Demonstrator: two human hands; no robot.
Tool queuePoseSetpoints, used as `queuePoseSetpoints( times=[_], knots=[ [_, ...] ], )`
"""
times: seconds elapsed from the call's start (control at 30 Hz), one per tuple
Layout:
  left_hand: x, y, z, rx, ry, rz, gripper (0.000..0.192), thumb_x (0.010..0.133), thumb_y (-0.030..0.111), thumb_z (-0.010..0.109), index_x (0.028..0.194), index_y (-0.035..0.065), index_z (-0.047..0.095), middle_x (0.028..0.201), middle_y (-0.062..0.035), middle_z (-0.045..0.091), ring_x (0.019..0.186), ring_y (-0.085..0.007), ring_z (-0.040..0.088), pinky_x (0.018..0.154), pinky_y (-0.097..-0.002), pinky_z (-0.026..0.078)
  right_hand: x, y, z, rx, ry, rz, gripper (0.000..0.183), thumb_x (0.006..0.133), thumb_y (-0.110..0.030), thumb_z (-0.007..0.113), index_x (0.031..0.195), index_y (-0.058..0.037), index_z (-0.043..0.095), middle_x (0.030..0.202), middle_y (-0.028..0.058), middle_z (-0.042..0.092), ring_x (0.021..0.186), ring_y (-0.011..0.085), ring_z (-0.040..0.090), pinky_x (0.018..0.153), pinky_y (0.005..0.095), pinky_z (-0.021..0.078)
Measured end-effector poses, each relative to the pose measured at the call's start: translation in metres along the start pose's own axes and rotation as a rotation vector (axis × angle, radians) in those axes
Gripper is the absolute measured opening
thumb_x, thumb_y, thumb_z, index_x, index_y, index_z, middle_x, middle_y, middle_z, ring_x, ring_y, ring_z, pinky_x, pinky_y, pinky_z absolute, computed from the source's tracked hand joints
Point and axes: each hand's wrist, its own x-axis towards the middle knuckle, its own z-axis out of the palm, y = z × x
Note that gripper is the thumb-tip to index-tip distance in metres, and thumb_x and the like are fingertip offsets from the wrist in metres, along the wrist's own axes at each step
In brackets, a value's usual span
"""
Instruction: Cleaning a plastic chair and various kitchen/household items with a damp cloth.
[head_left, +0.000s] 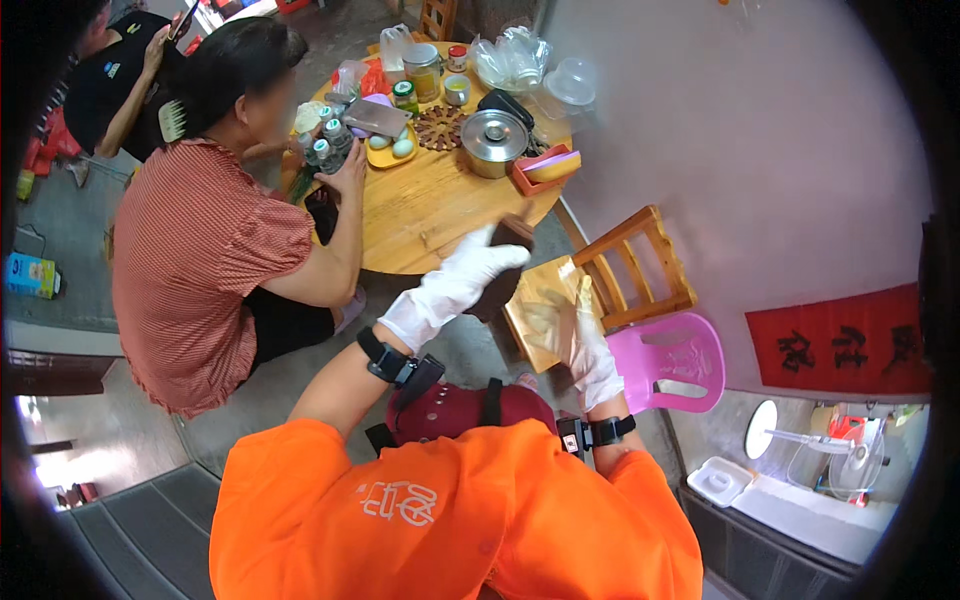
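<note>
My left hand (469, 274), in a white glove, is closed around a dark brown object (501, 281) that hangs over the floor by the round table's near edge; I cannot tell what it is. To its right, my right hand (581, 337), gloved too, is raised with its fingers extended in front of a wooden chair seat (536, 300). It appears to hold nothing, though its palm side is blurred. Behind the dark object lies the wooden tabletop (420, 210), where a lidded steel pot (493, 142) stands beside a red basket (536, 176).
A person (202, 255) sits at the left, hands around several capped bottles (330, 142). A cleaver (376, 118) rests near a yellow tray of eggs (394, 154). A pink plastic chair (675, 360) stands right of my right hand. Another person (120, 82) is behind.
</note>
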Motion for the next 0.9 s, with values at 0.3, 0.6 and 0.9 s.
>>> queuePoseSetpoints(
  times=[0.3, 0.6, 0.9],
  knots=[
    [-0.026, -0.001, -0.044, 1.020, -0.382, 0.253, 0.065, 0.076, 0.037, 0.064, 0.122, -0.0061, 0.045, 0.122, -0.0256, 0.048, 0.119, -0.0361, 0.045, 0.102, -0.0373, 0.035, 0.084, 0.044, 0.064, 0.179, 0.110, -0.323, 0.024, 0.086, -0.021, 0.058, 0.103, -0.0039, 0.059, 0.095, 0.0119, 0.063, 0.087, 0.0250, 0.061, 0.081, 0.0408, 0.0523],
    [0.037, -0.031, -0.164, 0.449, 0.253, -0.210, 0.067, 0.086, 0.030, 0.062, 0.137, -0.0027, 0.033, 0.141, -0.0176, 0.039, 0.130, -0.0275, 0.038, 0.107, -0.0332, 0.029, 0.256, 0.010, 0.114, -1.836, 0.543, -0.435, 0.090, 0.078, -0.033, 0.067, 0.146, -0.0153, 0.012, 0.148, 0.0270, 0.012, 0.134, 0.0455, 0.019, 0.104, 0.0578, 0.0258],
    [0.192, -0.066, -0.299, 0.156, 0.804, -0.375, 0.039, 0.091, 0.023, 0.057, 0.121, 0.0013, 0.044, 0.095, -0.0106, 0.060, 0.072, -0.0189, 0.061, 0.057, -0.0285, 0.048, 0.360, -0.008, 0.106, -2.101, 0.150, -0.497, 0.087, 0.075, -0.035, 0.069, 0.146, -0.0149, 0.021, 0.150, 0.0202, 0.013, 0.137, 0.0381, 0.019, 0.108, 0.0528, 0.0209]
  ],
)
